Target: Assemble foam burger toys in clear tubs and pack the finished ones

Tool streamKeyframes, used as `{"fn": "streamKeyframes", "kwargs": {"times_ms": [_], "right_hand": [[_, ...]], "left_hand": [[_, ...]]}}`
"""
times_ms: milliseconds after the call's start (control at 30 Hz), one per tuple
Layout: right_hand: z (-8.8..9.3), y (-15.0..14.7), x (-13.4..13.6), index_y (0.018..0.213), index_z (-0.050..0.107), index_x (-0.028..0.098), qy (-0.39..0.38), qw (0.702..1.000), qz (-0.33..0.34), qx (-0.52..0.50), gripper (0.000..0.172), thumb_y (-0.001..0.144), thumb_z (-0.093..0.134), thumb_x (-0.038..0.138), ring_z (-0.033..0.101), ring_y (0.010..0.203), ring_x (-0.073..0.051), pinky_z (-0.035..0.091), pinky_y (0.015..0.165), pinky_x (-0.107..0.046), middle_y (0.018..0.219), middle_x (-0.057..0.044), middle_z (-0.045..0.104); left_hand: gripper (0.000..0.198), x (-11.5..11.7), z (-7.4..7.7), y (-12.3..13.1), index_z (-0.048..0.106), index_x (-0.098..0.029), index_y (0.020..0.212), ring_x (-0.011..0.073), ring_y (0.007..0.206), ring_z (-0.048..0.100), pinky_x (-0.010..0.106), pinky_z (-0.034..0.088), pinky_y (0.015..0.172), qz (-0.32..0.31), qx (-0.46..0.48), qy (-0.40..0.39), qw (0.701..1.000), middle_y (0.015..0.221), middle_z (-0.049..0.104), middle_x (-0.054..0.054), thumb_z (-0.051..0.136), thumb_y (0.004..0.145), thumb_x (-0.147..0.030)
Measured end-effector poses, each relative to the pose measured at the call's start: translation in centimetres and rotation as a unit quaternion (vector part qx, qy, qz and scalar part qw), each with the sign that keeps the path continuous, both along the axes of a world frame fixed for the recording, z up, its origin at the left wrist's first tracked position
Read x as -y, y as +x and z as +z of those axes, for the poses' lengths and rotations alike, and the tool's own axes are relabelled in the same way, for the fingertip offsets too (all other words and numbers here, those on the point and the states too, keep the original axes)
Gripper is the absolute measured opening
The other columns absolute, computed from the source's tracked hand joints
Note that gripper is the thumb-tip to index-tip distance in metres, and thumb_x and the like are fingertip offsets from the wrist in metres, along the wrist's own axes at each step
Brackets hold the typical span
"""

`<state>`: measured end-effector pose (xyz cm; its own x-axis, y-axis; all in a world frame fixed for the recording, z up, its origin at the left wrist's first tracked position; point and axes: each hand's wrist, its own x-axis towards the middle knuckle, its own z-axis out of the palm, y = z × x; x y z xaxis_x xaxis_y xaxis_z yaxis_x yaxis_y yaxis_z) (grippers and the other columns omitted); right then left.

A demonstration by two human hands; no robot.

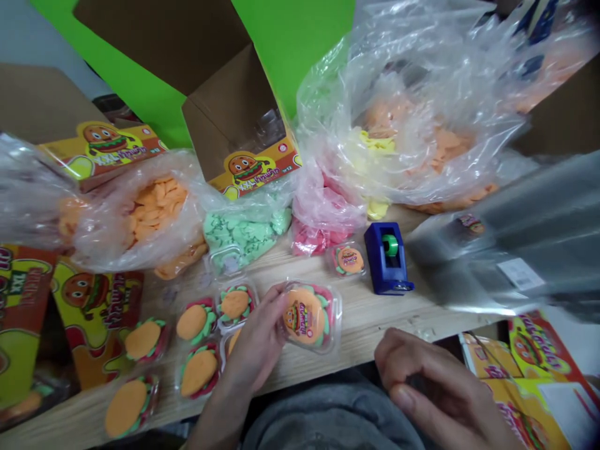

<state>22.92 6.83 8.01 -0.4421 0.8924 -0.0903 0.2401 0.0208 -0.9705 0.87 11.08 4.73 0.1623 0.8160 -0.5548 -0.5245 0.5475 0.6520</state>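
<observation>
My left hand (262, 331) grips a clear plastic box (312, 315) by its left side. Inside the box lies a burger-shaped gummy with an orange bun, green and pink layers, and a printed burger label on the lid. My right hand (431, 381) hovers by the table's front edge, fingers curled in and thumb bent towards them; whether anything is in them cannot be made out. Between and beyond the hands stand a blue tape dispenser (388, 257) with a green roll and another labelled burger box (347, 259). Left of my left hand sit several burger gummies in clear trays (199, 372).
Plastic bags of orange pieces (159, 206), green pieces (248, 228) and pink pieces (323, 212) line the back. A large clear bag (412, 112) stands behind them. An open display carton (262, 164) leans there too. Grey plastic wrapping (506, 244) covers the right side.
</observation>
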Motion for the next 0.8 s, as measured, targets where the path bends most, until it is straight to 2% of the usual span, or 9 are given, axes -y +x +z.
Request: {"fn": "streamKeyframes", "kwargs": {"times_ms": [67, 167, 367, 467, 600, 667, 800], "right_hand": [[0.6, -1.1, -1.1, 0.07, 0.043, 0.021, 0.03, 0.999, 0.001, 0.014, 0.016, 0.084, 0.049, 0.024, 0.048, 0.064, -0.013, 0.038, 0.058, -0.024, 0.067, 0.001, 0.046], [0.3, -2.5, -2.5, 0.064, 0.036, 0.02, 0.036, 0.996, -0.019, 0.085, 0.024, 0.085, 0.048, 0.024, 0.042, 0.059, -0.01, 0.032, 0.054, -0.022, 0.063, 0.003, 0.041], [-0.9, -3.7, -2.9, 0.061, 0.032, 0.02, 0.026, 0.987, -0.06, 0.147, 0.028, 0.085, 0.046, 0.025, 0.037, 0.055, -0.009, 0.027, 0.051, -0.022, 0.059, 0.005, 0.036], [-0.9, -3.8, -3.0, 0.065, 0.036, 0.02, -0.039, 0.993, -0.056, 0.101, 0.023, 0.084, 0.047, 0.025, 0.037, 0.057, -0.01, 0.029, 0.053, -0.022, 0.061, 0.005, 0.038], [-0.6, -3.9, -3.3, 0.07, 0.043, 0.02, -0.152, 0.987, -0.004, -0.044, 0.021, 0.083, 0.049, 0.035, 0.038, 0.062, -0.011, 0.032, 0.055, -0.022, 0.066, 0.003, 0.042], [-0.6, -4.0, -3.5, 0.07, 0.046, 0.019, -0.161, 0.985, 0.002, -0.067, 0.021, 0.083, 0.05, 0.035, 0.039, 0.062, -0.011, 0.033, 0.056, -0.022, 0.065, 0.003, 0.042], [-0.9, -4.1, -3.7, 0.07, 0.053, 0.018, -0.128, 0.991, -0.022, -0.004, 0.022, 0.083, 0.05, 0.035, 0.038, 0.059, -0.01, 0.032, 0.053, -0.021, 0.062, 0.003, 0.043]], "left_hand": [[0.025, 0.1, 0.7, 0.2, 0.061, -0.019, 0.096, 0.0195, 0.094, 0.06, 0.026, 0.046, 0.079, 0.001, -0.007, 0.016, 1.0, 0.097, 0.066, 0.003, 0.063, 0.075, -0.032], [0.025, 0.3, 1.6, 0.2, 0.062, -0.02, 0.093, 0.0196, 0.089, 0.061, 0.025, 0.047, 0.074, 0.007, -0.018, 0.033, 0.999, 0.089, 0.067, 0.002, 0.064, 0.073, -0.033], [0.026, 0.3, 1.4, -0.2, 0.063, -0.02, 0.092, 0.0206, 0.09, 0.061, 0.025, 0.047, 0.073, 0.033, -0.06, 0.069, 0.995, 0.09, 0.067, 0.002, 0.068, 0.068, -0.029], [0.027, 0.1, 1.3, 0.0, 0.063, -0.019, 0.093, 0.0219, 0.089, 0.061, 0.027, 0.047, 0.074, 0.032, -0.047, 0.035, 0.998, 0.089, 0.068, 0.003, 0.066, 0.07, -0.032], [0.026, 0.1, 1.2, 0.2, 0.066, -0.015, 0.084, 0.0231, 0.086, 0.062, 0.029, 0.048, 0.074, -0.001, 0.02, -0.049, 0.999, 0.083, 0.069, 0.005, 0.062, 0.073, -0.038], [0.023, 0.2, 1.0, 0.3, 0.066, -0.015, 0.078, 0.0219, 0.084, 0.063, 0.028, 0.048, 0.074, 0.006, 0.023, -0.06, 0.998, 0.081, 0.069, 0.004, 0.061, 0.073, -0.037], [0.022, 0.5, 0.6, 0.7, 0.066, -0.015, 0.079, 0.0183, 0.078, 0.063, 0.026, 0.048, 0.07, 0.018, 0.003, -0.045, 0.999, 0.082, 0.069, 0.004, 0.059, 0.076, -0.036]]}}
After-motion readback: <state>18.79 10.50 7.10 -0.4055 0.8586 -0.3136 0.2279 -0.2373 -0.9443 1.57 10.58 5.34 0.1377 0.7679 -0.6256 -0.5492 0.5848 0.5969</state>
